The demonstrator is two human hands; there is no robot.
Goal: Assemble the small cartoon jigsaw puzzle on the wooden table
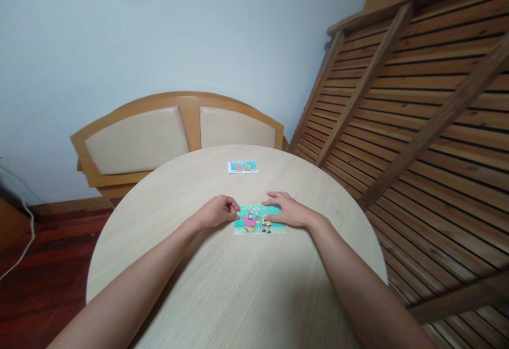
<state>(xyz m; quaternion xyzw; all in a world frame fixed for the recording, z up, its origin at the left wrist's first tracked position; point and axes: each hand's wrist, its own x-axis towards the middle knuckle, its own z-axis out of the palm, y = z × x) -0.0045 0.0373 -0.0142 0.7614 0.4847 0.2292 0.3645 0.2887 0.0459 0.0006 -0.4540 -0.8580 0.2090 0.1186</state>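
A flat cartoon picture (256, 228), which looks like a jigsaw puzzle, lies on the round pale wooden table (207, 285). It shows a pink star figure, a yellow square figure and others on a turquoise ground. My left hand (219, 211) is at the picture's left edge, thumb and fingers pinched together. Something small and pale shows at those fingertips, too small to name. My right hand (292, 211) rests over the picture's right part with fingers stretched and apart, covering some of it.
Farther back on the table lies a smaller card (243, 167) with a similar cartoon print. Behind the table stands a wooden headboard (193, 121) with cream panels. A slatted wooden frame (417, 99) leans along the right side. A white cable (29, 232) hangs at the left.
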